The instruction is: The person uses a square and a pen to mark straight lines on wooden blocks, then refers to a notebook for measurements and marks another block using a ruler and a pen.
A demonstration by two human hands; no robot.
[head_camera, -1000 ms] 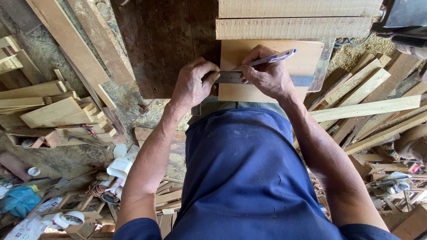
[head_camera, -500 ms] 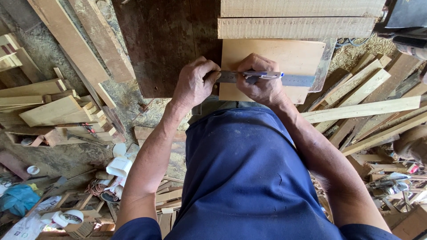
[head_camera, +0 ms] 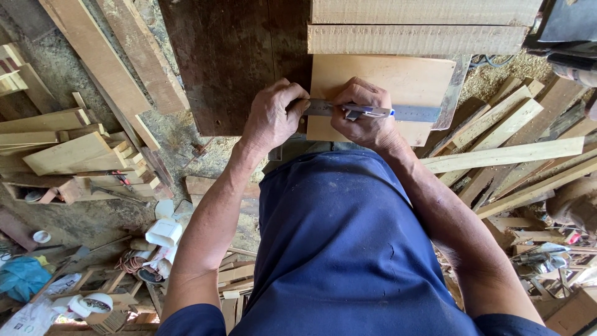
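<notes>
Head view, looking down on a person in a dark blue shirt [head_camera: 339,249] at a workbench. The left hand [head_camera: 270,118] sits at about 10 o'clock from the frame centre, fingers curled and pressed together on the left end of a metal ruler [head_camera: 410,112], pinning it at the left edge of a pale wooden board [head_camera: 398,78]. The ruler lies flat across the near part of the board, running from 9 to 3 o'clock, its right end bare beyond the hands. The right hand [head_camera: 364,115], just at 3 o'clock of the left hand, pinches a blue-and-white pen [head_camera: 373,112] between thumb and fingers; the pen lies almost parallel to the ruler and just over it, its tip hidden under the fingers. The board rests on a dark bench top [head_camera: 230,62], with two rough planks [head_camera: 416,38] touching its far edge at 12 o'clock. Offcuts of timber [head_camera: 74,149] lie on the floor at 9 o'clock, and loose slats [head_camera: 504,152] at 3 o'clock.
</notes>
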